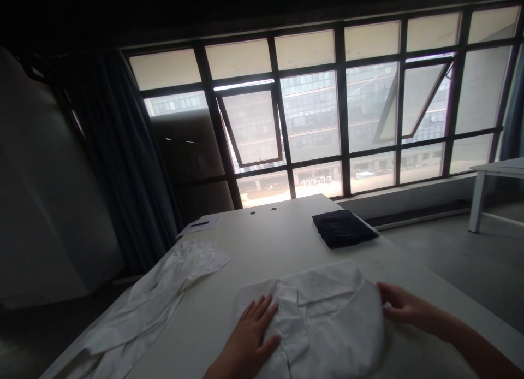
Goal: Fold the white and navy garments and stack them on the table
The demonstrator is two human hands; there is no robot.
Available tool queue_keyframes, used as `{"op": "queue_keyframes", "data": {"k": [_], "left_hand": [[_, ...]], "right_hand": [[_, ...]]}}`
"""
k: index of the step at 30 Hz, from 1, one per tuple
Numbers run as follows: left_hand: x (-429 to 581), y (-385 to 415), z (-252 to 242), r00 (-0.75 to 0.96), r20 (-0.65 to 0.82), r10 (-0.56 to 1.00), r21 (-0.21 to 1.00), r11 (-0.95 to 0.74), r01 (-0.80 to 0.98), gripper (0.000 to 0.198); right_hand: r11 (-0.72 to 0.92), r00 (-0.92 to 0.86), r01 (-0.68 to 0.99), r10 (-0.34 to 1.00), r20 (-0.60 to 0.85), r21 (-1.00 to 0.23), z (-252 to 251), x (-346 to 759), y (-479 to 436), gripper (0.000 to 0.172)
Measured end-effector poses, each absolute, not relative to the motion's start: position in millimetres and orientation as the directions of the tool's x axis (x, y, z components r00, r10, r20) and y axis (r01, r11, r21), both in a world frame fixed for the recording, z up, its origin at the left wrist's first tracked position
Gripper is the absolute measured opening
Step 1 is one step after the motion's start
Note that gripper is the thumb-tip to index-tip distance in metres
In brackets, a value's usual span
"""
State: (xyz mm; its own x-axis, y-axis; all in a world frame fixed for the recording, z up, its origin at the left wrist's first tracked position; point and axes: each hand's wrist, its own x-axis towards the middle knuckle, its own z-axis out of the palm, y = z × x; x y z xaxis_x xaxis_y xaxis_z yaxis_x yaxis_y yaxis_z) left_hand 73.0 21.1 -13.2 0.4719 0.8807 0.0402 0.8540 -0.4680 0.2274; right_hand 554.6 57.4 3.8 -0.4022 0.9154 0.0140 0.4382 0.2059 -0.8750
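"Hands first: what is each one doing?"

"The left hand (254, 335) lies flat, palm down, fingers spread, on a folded white shirt (344, 335). It is open and has hold of nothing, just pressing on the cloth beside a folded-over flap."

"And the other one?"

"The right hand (403, 305) sits at the shirt's right edge with its fingers curled in. Whether it has pinched the fabric or only touches it, this view can't tell."

"Where exactly is the shirt lying?"

"On the near end of a long white table (262, 242), directly in front of the person and between the two hands. What looks like its collar shows along the upper side."

"What else is on that table?"

"Just to the shirt's left, a second white garment (155, 297) lies rumpled and stretched toward the table's left edge. Farther along, a folded dark navy garment (343, 228) sits near the right edge, and by the far left corner a sheet of paper (204, 225) carries what seems to be a blue pen (199, 223)."

"And past the table?"

"A wall of tall windows (311, 122) looks out on a building, a dark curtain (126, 160) hangs on the left, and a small white table (491, 174) stands off to the right."
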Motion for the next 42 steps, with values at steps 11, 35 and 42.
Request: {"op": "queue_keyframes", "data": {"k": [11,35,42], "left_hand": [[73,21,-14,0.473,0.039,0.88,0.238,-0.468,0.851,0.067],[70,32,-40,0.413,0.127,0.902,0.158,-0.429,0.889,0.066],[73,30,-34,0.402,0.079,0.912,0.17,-0.41,0.896,0.067]], "right_hand": [[0.142,-0.512,0.379,0.856,-0.079,-0.914,22,568,50,0.06],[0.005,0.035,0.85,0.997,0.067,-0.526,-55,554,89,0.049],[-0.015,0.061,0.935,0.991,0.121,-0.354,-66,546,88,0.038]]}}
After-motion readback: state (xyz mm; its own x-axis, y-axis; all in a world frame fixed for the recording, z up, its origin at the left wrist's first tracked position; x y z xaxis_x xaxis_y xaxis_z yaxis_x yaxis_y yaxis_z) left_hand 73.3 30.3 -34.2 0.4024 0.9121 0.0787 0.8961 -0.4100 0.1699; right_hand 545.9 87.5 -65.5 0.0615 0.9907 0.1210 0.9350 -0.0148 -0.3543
